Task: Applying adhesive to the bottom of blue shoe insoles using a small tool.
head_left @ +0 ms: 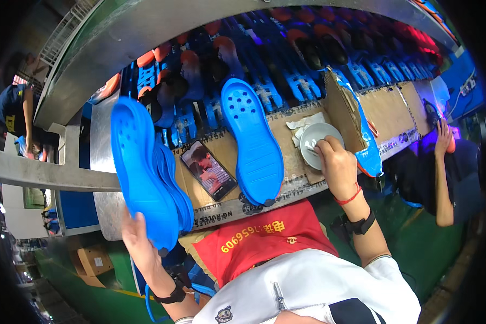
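My left hand grips the heel edge of a blue shoe sole, tilted at the left end of the bench; part of the fingers is hidden. Several more blue soles are stacked just beside it. Another blue sole lies hollow side up on the cardboard, its toe pointing away from me. My right hand reaches into a grey-white bowl, fingertips pinched at its bottom next to white streaks. What the fingertips hold, if anything, is hidden. A phone with a lit screen lies between the soles.
Behind the bench run rows of blue racks carrying orange and dark shoes. An upright cardboard piece stands right of the bowl, beside a blue-and-white strip. A metal frame borders the left. Another person's hand is at far right.
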### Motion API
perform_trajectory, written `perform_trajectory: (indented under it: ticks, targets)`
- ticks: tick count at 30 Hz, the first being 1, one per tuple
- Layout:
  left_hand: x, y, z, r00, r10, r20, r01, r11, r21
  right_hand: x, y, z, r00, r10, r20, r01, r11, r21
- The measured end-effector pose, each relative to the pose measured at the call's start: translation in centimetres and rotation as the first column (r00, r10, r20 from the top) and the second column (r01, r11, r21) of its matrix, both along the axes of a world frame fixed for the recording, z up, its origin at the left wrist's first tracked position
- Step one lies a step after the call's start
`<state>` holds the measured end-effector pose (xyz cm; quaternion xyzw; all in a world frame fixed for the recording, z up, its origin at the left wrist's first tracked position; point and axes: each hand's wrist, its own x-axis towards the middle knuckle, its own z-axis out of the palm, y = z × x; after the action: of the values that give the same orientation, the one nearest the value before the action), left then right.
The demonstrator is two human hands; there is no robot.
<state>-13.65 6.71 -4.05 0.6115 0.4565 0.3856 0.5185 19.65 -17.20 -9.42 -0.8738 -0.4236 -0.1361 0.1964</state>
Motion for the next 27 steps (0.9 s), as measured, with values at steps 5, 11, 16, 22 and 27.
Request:
perform_trajectory:
  ticks: [5, 11, 16, 22, 27]
  targets:
    - [4.4, -3.8, -0.9, 0.805, -0.274, 0.526, 0.459, 0.849, -0.261, 0.3, 0.0, -0.4, 0.998, 0.059, -0.001, -0.059, 0.997, -0.046]
    - [10.5, -6.1, -1.8, 0.630, -0.426, 0.650, 0.745, 0.568, -0.349, -0.2, -0.4, 2.1, 0.991, 0.118, -0.067, -0.119, 0.993, -0.021]
    - [14.6, -7.6, -2.5, 0.621, -0.439, 0.650, 0.729, 0.629, -0.271, -0.5, -1.7, 1.8, 0.997, 0.047, -0.059, -0.049, 0.998, -0.025]
    - [16.4, -8.6, -4.1, 0.750, -0.496, 0.437, 0.524, 0.849, 0.064, -2.2, -2.0, 4.7, 0.989, 0.082, -0.124, -0.053, 0.975, 0.217]
    - [16.4, -9.7, -3.2, 0.826, -0.431, 0.364, 0.421, 0.900, 0.109, -4.0, -2.1, 6.6, 0.948, 0.281, -0.149, -0.205, 0.897, 0.391]
